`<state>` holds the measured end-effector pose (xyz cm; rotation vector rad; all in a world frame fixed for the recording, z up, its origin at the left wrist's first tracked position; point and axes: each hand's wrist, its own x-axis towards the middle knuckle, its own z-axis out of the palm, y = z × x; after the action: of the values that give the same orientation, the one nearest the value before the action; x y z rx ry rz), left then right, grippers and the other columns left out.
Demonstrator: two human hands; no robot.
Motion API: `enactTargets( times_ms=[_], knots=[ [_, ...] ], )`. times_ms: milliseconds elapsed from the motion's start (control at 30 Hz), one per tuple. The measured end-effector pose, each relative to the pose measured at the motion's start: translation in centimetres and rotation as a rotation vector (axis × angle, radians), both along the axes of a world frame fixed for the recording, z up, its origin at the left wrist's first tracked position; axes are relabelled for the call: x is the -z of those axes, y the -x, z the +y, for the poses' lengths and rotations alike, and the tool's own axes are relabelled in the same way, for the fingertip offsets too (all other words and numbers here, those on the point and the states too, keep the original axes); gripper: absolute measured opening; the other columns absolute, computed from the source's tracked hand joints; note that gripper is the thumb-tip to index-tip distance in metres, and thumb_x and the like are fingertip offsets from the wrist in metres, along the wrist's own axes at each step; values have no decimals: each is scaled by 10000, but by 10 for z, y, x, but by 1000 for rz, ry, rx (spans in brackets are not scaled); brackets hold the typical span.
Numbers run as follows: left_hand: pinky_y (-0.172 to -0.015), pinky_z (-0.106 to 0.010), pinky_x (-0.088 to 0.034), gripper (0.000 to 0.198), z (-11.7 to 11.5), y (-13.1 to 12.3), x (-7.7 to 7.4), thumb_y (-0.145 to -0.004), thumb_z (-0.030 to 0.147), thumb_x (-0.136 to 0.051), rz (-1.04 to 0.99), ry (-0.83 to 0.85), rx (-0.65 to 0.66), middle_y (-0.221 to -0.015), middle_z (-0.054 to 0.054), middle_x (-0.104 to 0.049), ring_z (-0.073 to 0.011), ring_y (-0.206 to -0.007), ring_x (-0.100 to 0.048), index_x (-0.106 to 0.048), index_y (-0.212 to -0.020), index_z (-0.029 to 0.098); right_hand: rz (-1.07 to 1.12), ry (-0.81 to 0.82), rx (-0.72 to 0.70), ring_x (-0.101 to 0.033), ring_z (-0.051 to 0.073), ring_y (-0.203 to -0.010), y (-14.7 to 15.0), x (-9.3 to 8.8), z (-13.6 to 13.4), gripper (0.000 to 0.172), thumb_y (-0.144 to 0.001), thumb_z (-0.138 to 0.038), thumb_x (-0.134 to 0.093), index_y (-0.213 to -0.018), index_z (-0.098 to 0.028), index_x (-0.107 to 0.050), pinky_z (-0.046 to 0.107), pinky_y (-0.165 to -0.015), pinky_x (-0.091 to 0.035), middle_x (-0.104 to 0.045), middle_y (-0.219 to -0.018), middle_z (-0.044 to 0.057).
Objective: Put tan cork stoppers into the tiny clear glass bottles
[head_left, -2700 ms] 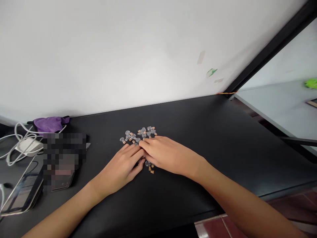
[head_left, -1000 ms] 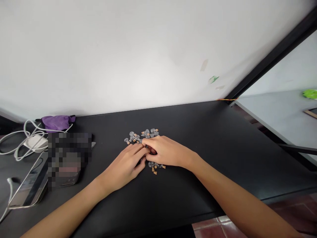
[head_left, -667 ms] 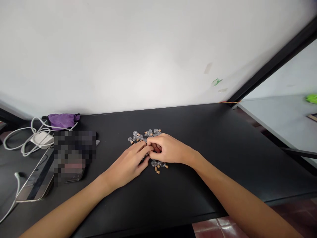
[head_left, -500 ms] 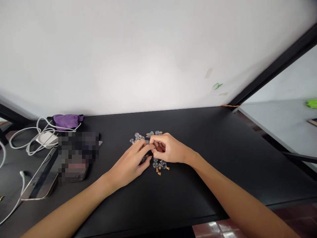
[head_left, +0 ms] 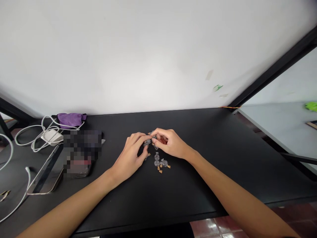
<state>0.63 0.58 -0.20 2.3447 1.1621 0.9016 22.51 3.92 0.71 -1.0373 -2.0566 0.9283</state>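
Small clear glass bottles with corks lie on the black table between my hands. My left hand [head_left: 131,152] rests on the table, palm down, its thumb and fingers apart and curved around a cluster of bottles [head_left: 147,142]. Opposite it, my right hand [head_left: 170,143] has its fingers curled, with thumb and index finger closing on a small glass bottle [head_left: 154,137] at the cluster's edge. Nearer to me lie several round bottles [head_left: 157,156] and several loose corks [head_left: 160,171]. A corked bottle [head_left: 148,155] lies beside my left thumb. My fingers hide part of the cluster.
On the left stand a tangled white cable [head_left: 33,134] with a white charger [head_left: 52,136], a purple cloth item [head_left: 70,119], a phone-like flat device [head_left: 46,175] and a blurred dark object [head_left: 84,145]. A white wall rises behind the black table [head_left: 210,132].
Both hands have shifted slightly away from me, toward the wall. Bottles that were spread beyond my fingers are now gathered between the hands or hidden; the nearer bottles and corks are uncovered.
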Motion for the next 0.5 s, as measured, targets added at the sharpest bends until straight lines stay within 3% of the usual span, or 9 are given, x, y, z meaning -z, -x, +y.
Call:
enactTargets(
  times_ms=[100, 267, 500],
  knots=[
    [-1167, -482, -385, 328, 3, 1, 4, -1022, 165, -490, -39, -21, -44, -1356, -51, -646, -236, -1413, -480, -587, -1318, 267, 19, -78, 66, -423, 119, -614, -2, -2, 3, 124, -956, -274, -580, -1024, -201, -654, 264, -627, -385, -487, -701, -49],
    [-1202, -535, -365, 327, 8, 4, 10, -1015, 193, -493, -34, 18, -77, -1427, -53, -631, -242, -1488, -427, -612, -1311, 265, 13, -228, 188, -517, 158, -741, -6, -3, 10, 121, -977, -238, -526, -944, -202, -637, 300, -737, -435, -570, -801, 0],
    [-1260, -562, -257, 307, 11, 5, 13, -1017, 203, -493, 21, 55, -94, -1481, -54, -589, -231, -1520, -378, -613, -1296, 248, -18, -318, 172, -535, 191, -870, -7, 3, 15, 139, -976, -180, -508, -924, -202, -635, 323, -810, -440, -564, -847, 19]
  ],
)
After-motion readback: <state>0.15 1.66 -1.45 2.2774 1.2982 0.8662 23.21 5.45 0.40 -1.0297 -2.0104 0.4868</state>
